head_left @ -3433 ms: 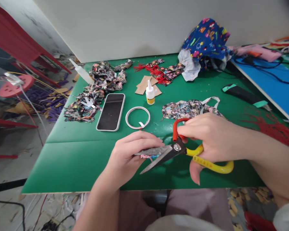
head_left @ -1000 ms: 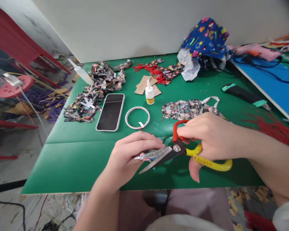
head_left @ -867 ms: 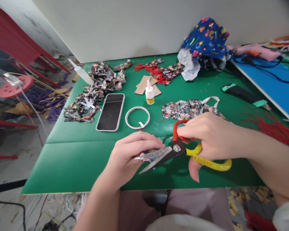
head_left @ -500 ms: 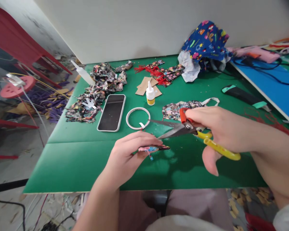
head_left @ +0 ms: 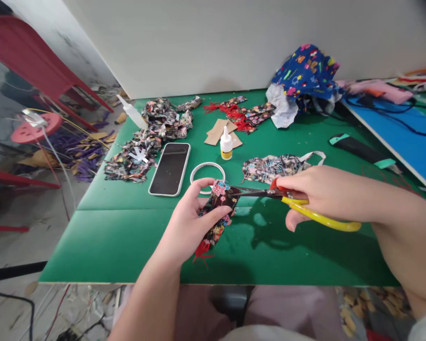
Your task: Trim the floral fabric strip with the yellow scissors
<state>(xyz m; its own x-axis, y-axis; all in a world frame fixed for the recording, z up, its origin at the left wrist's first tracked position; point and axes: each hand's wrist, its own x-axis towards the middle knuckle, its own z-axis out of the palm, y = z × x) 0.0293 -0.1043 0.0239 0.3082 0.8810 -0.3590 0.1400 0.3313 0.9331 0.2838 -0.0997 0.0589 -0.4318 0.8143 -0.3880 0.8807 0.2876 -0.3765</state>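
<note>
My left hand (head_left: 193, 220) grips a small black floral fabric piece (head_left: 220, 201) with a red tassel (head_left: 203, 250) at its lower end; the thumb lies across its face. In my right hand (head_left: 315, 192) is a pair of scissors (head_left: 321, 220) with yellow handles and red wrapping. Their blades point left and their tips are at the fabric's upper right edge. A white ring of tape (head_left: 218, 166) lies just behind the fabric, partly covered by it. Beyond the scissors is a patterned fabric scrap (head_left: 270, 168) with a white strip.
On the green table (head_left: 110, 246) lie a phone (head_left: 170, 169), a glue bottle (head_left: 226, 144), brown card pieces (head_left: 216, 132), crumpled floral fabric (head_left: 159, 123), tasselled pieces (head_left: 246, 113) and a cutter knife (head_left: 362, 149). Blue printed cloth (head_left: 301, 71) is heaped at the back right, near a blue board (head_left: 404, 132).
My left hand has turned the fabric piece from edge-on to face-up, showing its tassel. The scissors' blades have come together and their tips now meet the fabric's edge.
</note>
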